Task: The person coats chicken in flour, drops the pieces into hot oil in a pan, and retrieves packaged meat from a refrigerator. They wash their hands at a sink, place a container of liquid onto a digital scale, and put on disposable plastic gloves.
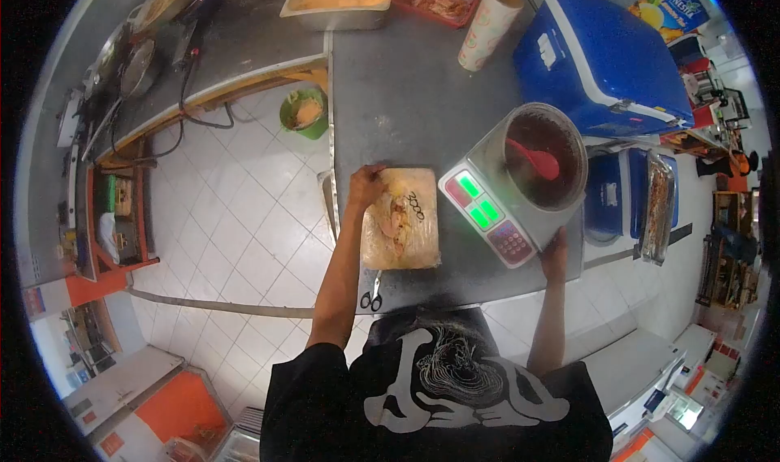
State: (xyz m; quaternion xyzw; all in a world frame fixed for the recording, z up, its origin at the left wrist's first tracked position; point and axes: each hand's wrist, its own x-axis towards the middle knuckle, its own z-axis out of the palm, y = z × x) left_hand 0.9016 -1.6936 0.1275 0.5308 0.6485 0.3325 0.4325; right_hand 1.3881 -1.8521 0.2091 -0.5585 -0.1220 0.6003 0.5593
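A flat, plastic-wrapped block of food [418, 242] lies near the counter's front edge, pale with a darker streak and black handwritten figures that look like 3000. At its upper left corner my left hand [368, 184] is closed on the wrap, fingers bent. To the right stands a digital scale [487, 214] with lit green displays. A large metal pot [583, 169] rests on it, with dark contents and a red ladle [536, 161] inside. My right hand [555, 253] is against the scale's lower right side, its fingers partly hidden.
Scissors [373, 294] lie below the block. Behind are a blue cooler [597, 64], a paper towel roll [490, 27], a red tray [467, 19] of meat and a metal pan [345, 17] of orange food. A green bucket [314, 129] stands left of the counter.
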